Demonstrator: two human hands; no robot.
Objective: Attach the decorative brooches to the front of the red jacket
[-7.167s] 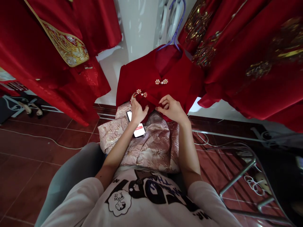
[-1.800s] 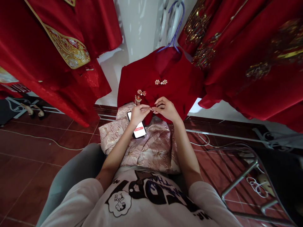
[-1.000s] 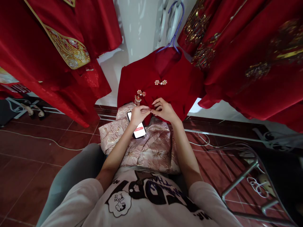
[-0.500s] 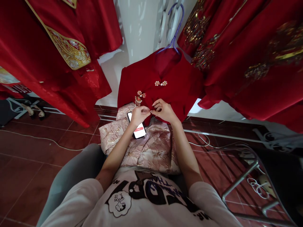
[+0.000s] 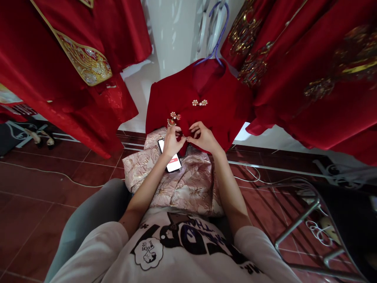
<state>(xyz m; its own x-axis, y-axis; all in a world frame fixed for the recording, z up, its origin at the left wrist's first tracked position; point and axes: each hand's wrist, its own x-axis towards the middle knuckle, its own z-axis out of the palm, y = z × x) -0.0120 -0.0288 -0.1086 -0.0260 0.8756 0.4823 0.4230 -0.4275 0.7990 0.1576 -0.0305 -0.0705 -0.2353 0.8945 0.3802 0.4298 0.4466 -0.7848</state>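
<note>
A dark red velvet garment [image 5: 212,86] hangs from a purple hanger [image 5: 217,49], its lower front spread before me. My left hand [image 5: 173,142] and my right hand [image 5: 204,138] meet over its lower front, each pinching with thumb and forefinger, tips nearly touching. What lies between the fingertips is too small to make out. Two ornaments sit on the cloth: a flower-and-pearl clasp [image 5: 200,103] near the neckline and a tasselled flower brooch [image 5: 173,116] just above my left hand. Partly under my left wrist lies a phone [image 5: 173,163] with a lit screen.
Pink brocade cloth [image 5: 188,184] covers my lap under the phone. Red embroidered garments hang at left [image 5: 123,35] and right [image 5: 288,70]. A metal-framed chair [image 5: 297,224] stands at right. A white cable [image 5: 67,179] crosses the tiled floor, and shoes [image 5: 50,139] stand far left.
My left hand has turned slightly, its forefinger lifting and arching away from the thumb, now covering the brooch's tassels. The right hand stays almost in place, still pinching.
</note>
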